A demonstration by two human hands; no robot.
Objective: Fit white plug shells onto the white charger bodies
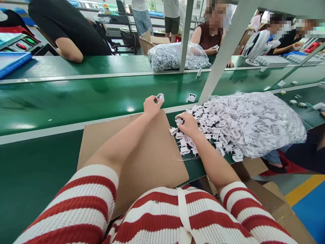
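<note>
White plug housing (160, 97), pinched in fingers of the left hand (151, 105) over a green belt (88, 101). Beyond, co-workers (68, 23) and a fan (255, 45). Nearer, flat cardboard (137, 156) on dark green worktop (33, 169); right hand (188, 124) curled at a white heap (215, 125), grip impossible to tell. Rounded, pale shell, dark inside one end.

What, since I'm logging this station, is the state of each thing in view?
Left hand: pinching a white piece
Right hand: among loose pieces, grip unclear
Near plastic bag: bulging with pieces
Far plastic bag: filled
Cardboard sheet: lying flat
Fan: upright; running or not, unclear
Green belt: moving or still, unclear
</note>
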